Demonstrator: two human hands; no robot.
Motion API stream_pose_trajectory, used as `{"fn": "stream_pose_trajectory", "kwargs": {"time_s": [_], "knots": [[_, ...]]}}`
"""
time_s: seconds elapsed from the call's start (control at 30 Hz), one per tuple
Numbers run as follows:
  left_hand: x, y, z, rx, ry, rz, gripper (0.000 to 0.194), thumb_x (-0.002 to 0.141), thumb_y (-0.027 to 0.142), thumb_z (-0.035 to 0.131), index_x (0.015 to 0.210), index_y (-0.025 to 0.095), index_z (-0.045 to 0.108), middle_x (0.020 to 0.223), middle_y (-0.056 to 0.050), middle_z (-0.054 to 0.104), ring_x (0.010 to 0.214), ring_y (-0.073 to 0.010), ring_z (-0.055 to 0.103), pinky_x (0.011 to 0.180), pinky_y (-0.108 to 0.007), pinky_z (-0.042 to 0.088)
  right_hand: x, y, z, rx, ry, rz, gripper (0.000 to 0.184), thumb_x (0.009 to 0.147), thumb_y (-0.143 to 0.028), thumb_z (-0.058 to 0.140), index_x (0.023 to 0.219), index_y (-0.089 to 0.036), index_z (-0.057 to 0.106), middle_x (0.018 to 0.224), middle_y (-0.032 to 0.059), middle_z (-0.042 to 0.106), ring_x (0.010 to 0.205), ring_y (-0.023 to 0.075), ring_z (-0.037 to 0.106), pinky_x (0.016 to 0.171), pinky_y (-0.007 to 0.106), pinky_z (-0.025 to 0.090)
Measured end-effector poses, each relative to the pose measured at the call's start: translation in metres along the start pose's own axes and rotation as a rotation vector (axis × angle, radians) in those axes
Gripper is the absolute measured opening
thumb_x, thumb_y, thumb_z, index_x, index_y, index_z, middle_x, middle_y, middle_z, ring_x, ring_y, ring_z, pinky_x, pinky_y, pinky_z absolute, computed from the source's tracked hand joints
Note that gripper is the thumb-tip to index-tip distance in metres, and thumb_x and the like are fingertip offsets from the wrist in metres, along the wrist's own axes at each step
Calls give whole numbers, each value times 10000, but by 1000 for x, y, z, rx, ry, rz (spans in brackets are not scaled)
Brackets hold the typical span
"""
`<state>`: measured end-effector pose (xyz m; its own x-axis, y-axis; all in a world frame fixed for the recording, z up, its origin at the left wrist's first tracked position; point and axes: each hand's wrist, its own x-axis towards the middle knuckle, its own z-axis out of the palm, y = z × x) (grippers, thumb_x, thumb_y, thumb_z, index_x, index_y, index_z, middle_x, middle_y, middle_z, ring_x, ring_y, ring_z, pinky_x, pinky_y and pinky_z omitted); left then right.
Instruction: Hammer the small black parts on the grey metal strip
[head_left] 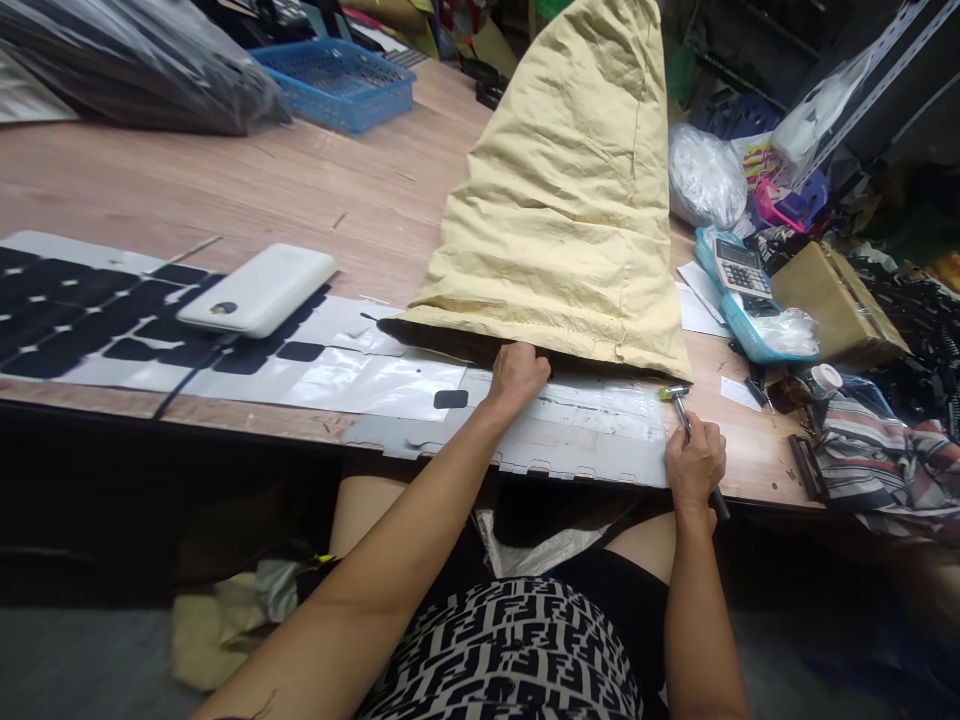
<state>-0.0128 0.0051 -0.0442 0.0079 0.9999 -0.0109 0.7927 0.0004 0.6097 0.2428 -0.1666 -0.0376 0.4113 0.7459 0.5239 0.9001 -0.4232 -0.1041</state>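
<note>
The left hand (520, 380) is at the center of the frame, with fingers bent inward at the dark lower opening of the beige bag (559, 210). The fingertips are hidden; whether they pinch the material cannot be told. The right hand (696, 462), right of center, is closed around the handle of the hammer (674, 393). The hammer head points toward the upper left, just beside the lower right corner of the bag; the handle end projects below the hand.

The bag lies on the table (360, 215), from the top edge of the frame down to the center, wider at its opening. A pale sheet (585, 432) lies below the opening, along the table's front edge. A dark patch (451, 399) is left of the left hand.

The white device (259, 290) rests on the black-patterned strip at center left. The blue basket (337, 85) is at upper left. The calculator (739, 268) sits on the blue tray (769, 340) at right, beside the box (840, 300).
</note>
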Motion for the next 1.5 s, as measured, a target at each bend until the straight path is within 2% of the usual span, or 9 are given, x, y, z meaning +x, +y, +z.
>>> {"fn": "stream_pose_trajectory", "kwargs": {"time_s": [0.27, 0.47, 0.73, 0.8, 0.9, 1.03, 1.17, 1.33, 1.5], "knots": [[-29, -14, -29, 5, 117, 64, 288, 926, 230, 435, 992, 174, 710, 994, -140, 709, 1017, -312, 651, 912, -403, 514, 1, -1, -1, 9, -22, 27, 355, 917, -239, 520, 1211, -212, 718, 998, 89, 642, 891, 232, 519, 785, 355, 400], [-47, -31, -32, -264, 209, 100, 418, 865, 180, 549, 1264, 174, 673, 1179, -82, 744, 1115, -238, 679, 1041, -334, 500, 1, -1, 0, -2, 0, 23, 349, 906, -231, 539, 1194, -212, 735, 990, 87, 658, 877, 228, 531, 774, 345, 403], [-68, -50, -37, -457, 451, 134, 268, 838, 246, 653, 1072, 180, 763, 1042, -67, 740, 995, -231, 691, 967, -378, 560, -1, 0, 3, -15, 20, 69, 355, 911, -249, 526, 1197, -211, 734, 1007, 89, 664, 880, 229, 532, 749, 337, 381], [-76, -46, -34, -551, 413, 157, 282, 835, 291, 681, 1085, 189, 764, 1044, -55, 717, 967, -210, 687, 923, -358, 581, -1, 0, 3, -27, 21, 81, 354, 916, -259, 522, 1191, -198, 736, 1010, 98, 661, 880, 233, 527, 741, 337, 371], [-90, -33, -22, -660, 237, 234, 268, 830, 324, 710, 1060, 206, 778, 1065, -49, 690, 972, -195, 681, 889, -333, 596, 1, 0, 2, -35, -7, 77, 334, 930, -261, 512, 1158, -186, 744, 998, 103, 648, 883, 237, 514, 747, 340, 367], [-98, -19, 0, -597, 53, 377, 151, 835, 254, 696, 939, 215, 797, 1036, -47, 690, 981, -198, 663, 920, -343, 576, 4, 1, -2, 2, -81, 88, 310, 935, -236, 504, 1125, -181, 743, 990, 102, 630, 906, 240, 502, 769, 343, 380], [-96, -16, 7, -432, -13, 434, 160, 822, 199, 700, 949, 219, 794, 957, -41, 695, 964, -219, 609, 920, -379, 538, 4, 1, -10, 86, -92, 96, 318, 930, -227, 490, 1119, -174, 740, 992, 107, 635, 940, 252, 521, 824, 366, 416], [-90, -11, 4, -307, -56, 417, 244, 783, 273, 799, 1022, 223, 790, 926, -40, 686, 913, -227, 555, 874, -381, 499, -5, -12, -37, 330, -32, 55, 333, 954, -298, 487, 1154, -174, 723, 1020, 104, 654, 962, 243, 594, 868, 375, 485], [-83, -3, 2, -237, -123, 387, 146, 781, 284, 813, 917, 232, 796, 873, -36, 670, 932, -238, 553, 877, -392, 454, -20, -42, -65, 652, -195, -101, 306, 980, -302, 522, 1201, -197, 705, 1048, 87, 705, 980, 211, 660, 870, 354, 541]]}}
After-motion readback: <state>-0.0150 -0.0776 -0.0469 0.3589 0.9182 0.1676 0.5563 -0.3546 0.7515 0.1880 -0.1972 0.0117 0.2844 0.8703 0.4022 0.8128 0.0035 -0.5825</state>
